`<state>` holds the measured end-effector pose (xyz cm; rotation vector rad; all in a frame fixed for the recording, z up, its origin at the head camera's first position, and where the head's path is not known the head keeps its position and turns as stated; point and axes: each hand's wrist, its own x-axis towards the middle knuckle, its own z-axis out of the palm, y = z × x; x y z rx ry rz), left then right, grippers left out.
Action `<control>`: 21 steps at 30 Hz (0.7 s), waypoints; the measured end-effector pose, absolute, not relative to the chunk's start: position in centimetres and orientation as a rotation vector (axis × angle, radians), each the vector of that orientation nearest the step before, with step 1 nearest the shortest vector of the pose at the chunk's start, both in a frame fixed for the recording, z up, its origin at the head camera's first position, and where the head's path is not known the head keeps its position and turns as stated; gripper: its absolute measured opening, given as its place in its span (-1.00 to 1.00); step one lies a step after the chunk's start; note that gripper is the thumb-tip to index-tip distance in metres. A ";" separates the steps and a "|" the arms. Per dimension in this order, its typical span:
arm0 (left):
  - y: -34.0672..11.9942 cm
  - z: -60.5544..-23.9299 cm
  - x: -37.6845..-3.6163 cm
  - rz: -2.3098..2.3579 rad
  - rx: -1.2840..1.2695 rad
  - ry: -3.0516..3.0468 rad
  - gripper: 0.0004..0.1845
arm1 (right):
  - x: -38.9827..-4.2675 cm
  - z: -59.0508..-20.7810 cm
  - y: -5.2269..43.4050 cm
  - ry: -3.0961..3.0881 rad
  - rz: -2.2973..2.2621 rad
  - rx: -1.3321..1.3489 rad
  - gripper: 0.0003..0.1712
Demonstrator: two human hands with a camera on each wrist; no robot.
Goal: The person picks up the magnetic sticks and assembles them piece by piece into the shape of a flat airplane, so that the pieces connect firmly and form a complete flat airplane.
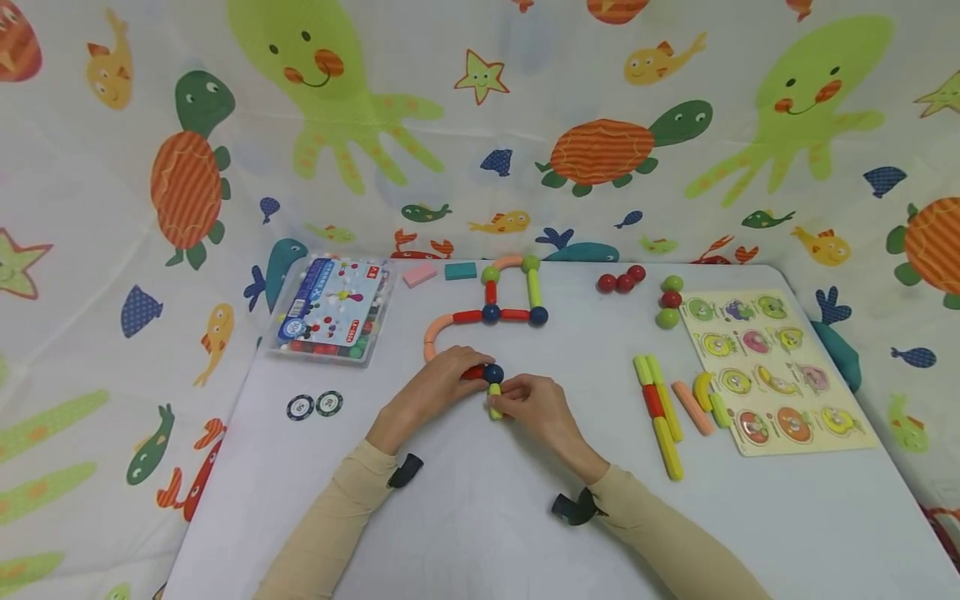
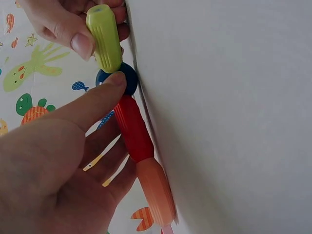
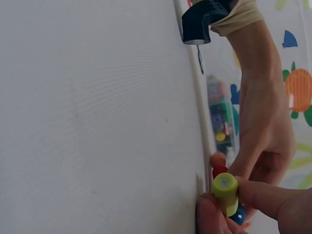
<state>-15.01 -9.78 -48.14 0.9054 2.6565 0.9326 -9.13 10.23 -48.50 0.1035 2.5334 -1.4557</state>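
Left hand (image 1: 431, 387) holds red stick (image 2: 132, 129), thumb pressed on blue ball (image 2: 127, 78) at its fingertips. Right hand (image 1: 536, 412) pinches yellow-green stick (image 2: 104, 38), its end touching the ball between both hands.

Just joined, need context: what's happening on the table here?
A person is building a chain of magnetic sticks and balls on the white table. The left hand holds the red plastic stick, one finger on the dark blue ball at its end. The right hand pinches a short yellow-green plastic stick against that ball. A square frame of sticks and balls lies behind; spare sticks lie to the right.
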 end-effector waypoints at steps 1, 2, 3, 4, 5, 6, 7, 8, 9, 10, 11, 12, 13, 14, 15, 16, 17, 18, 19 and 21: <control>-9.7 -48.1 -15.1 0.928 0.906 2.658 -0.55 | -9.2 -48.5 10.2 2.533 -1.457 0.104 -0.67; -9.7 -48.1 -15.1 0.923 0.910 2.661 -0.55 | -9.3 -48.4 10.2 2.530 -1.459 0.104 -0.66; -9.7 -48.1 -15.2 0.919 0.913 2.662 -0.55 | -9.3 -48.4 10.2 2.527 -1.462 0.104 -0.66; -9.6 -48.0 -15.2 0.916 0.917 2.663 -0.55 | -9.4 -48.4 10.2 2.522 -1.467 0.107 -0.65; -9.6 -48.0 -15.3 0.914 0.920 2.665 -0.55 | -9.4 -48.3 10.2 2.517 -1.470 0.109 -0.65; -9.6 -48.0 -15.3 0.913 0.924 2.665 -0.55 | -9.4 -48.3 10.2 2.509 -1.477 0.111 -0.65; -9.6 -48.0 -15.3 0.914 0.931 2.666 -0.55 | -9.5 -48.3 10.2 2.501 -1.483 0.113 -0.64; -9.6 -48.0 -15.3 0.918 0.936 2.667 -0.56 | -9.5 -48.3 10.2 2.498 -1.487 0.110 -0.64; -9.6 -48.0 -15.3 0.921 0.939 2.667 -0.56 | -9.5 -48.3 10.2 2.494 -1.489 0.107 -0.65; -9.6 -48.0 -15.3 0.927 0.942 2.668 -0.56 | -9.5 -48.3 10.1 2.493 -1.490 0.098 -0.65; -9.6 -48.0 -15.3 0.931 0.943 2.668 -0.57 | -9.5 -48.3 10.1 2.493 -1.490 0.086 -0.65; -9.7 -48.1 -15.3 0.933 0.943 2.668 -0.56 | -9.5 -48.3 10.1 2.490 -1.493 0.073 -0.65; -9.7 -48.1 -15.3 0.933 0.940 2.670 -0.56 | -9.5 -48.3 10.0 2.491 -1.490 0.058 -0.65; -9.7 -48.1 -15.2 0.930 0.931 2.673 -0.56 | -9.4 -48.4 10.0 2.494 -1.487 0.043 -0.64; -9.7 -48.2 -15.1 0.927 0.925 2.674 -0.56 | -9.4 -48.5 10.0 2.492 -1.486 0.031 -0.64; -9.7 -48.2 -15.0 0.923 0.918 2.675 -0.56 | -9.3 -48.6 10.0 2.495 -1.482 0.017 -0.64; -9.8 -48.2 -15.0 0.918 0.912 2.677 -0.56 | -9.3 -48.6 10.0 2.495 -1.480 0.010 -0.63; -9.8 -48.2 -14.9 0.914 0.907 2.680 -0.55 | -9.2 -48.6 10.0 2.495 -1.478 0.005 -0.64; -9.8 -48.3 -14.9 0.915 0.908 2.682 -0.55 | -9.1 -48.6 10.0 2.499 -1.474 0.003 -0.64; -9.8 -48.3 -14.8 0.914 0.917 2.687 -0.55 | -9.1 -48.6 10.1 2.516 -1.459 -0.003 -0.65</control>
